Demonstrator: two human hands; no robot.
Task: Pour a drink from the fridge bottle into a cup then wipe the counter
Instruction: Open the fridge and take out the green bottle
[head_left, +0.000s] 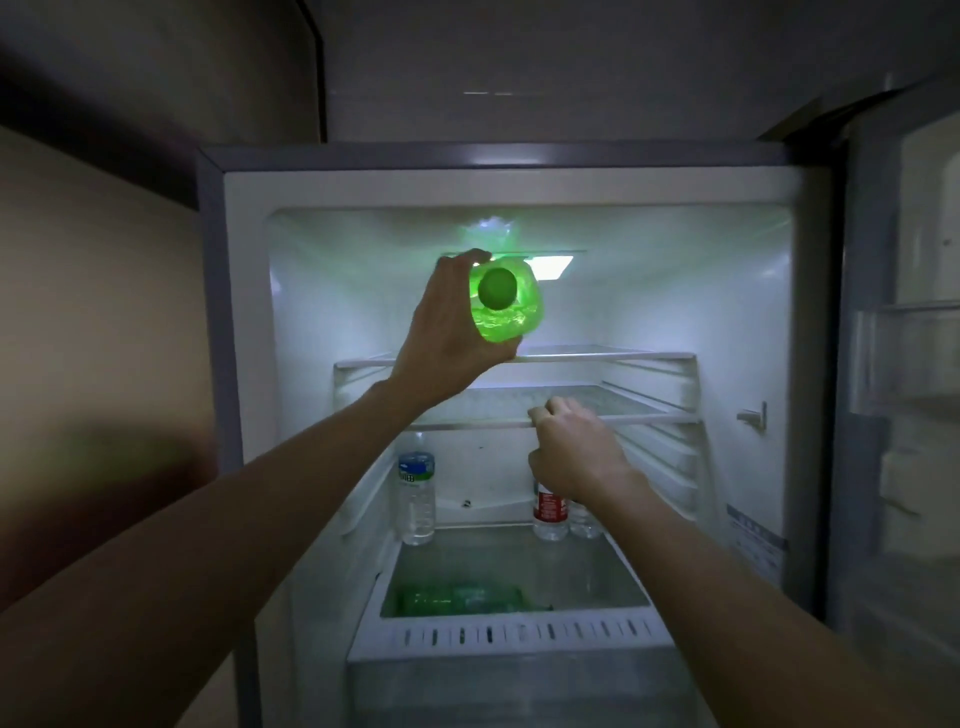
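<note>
Step in hand: judging by the pose, the person is drawing the green bottle (506, 306) out of the open fridge (244, 312); pouring and wiping are not yet begun.
Task's thing: the green bottle is lying nearly level in the air, above the left front edge of the top shelf (623, 356), its cap (497, 288) pointing toward the camera.
Left hand: the left hand (452, 332) is wrapping its fingers and thumb round the bottle's shoulder from the left and carrying its full weight.
Right hand: the right hand (576, 452) is hovering at the front edge of the second shelf (649, 415), fingers curled; whether it is gripping that edge or holding nothing cannot be told.
Doing it well: the person is probably best served by pulling the bottle straight back over the shelf's front edge, tightening the grip because the plastic may be cold and slick, and turning it upright only once it is out.
In the way: the fridge lamp (550, 266) is sitting just behind the bottle, and the top shelf's rim is lying just beneath it; lifting or dipping could knock either.
Lower shelf: a blue-labelled water bottle (416, 493) is standing near the left edge; a red-labelled bottle (549, 512) and a clear bottle (586, 522) are standing together toward the right, partly hidden by the right wrist.
Drawer: the drawer (519, 631) is holding green packets (457, 597) under its lid.
Door: the fridge door (904, 364) is standing open on the right, clear of both arms.
Cup and counter: neither is showing in this view.
</note>
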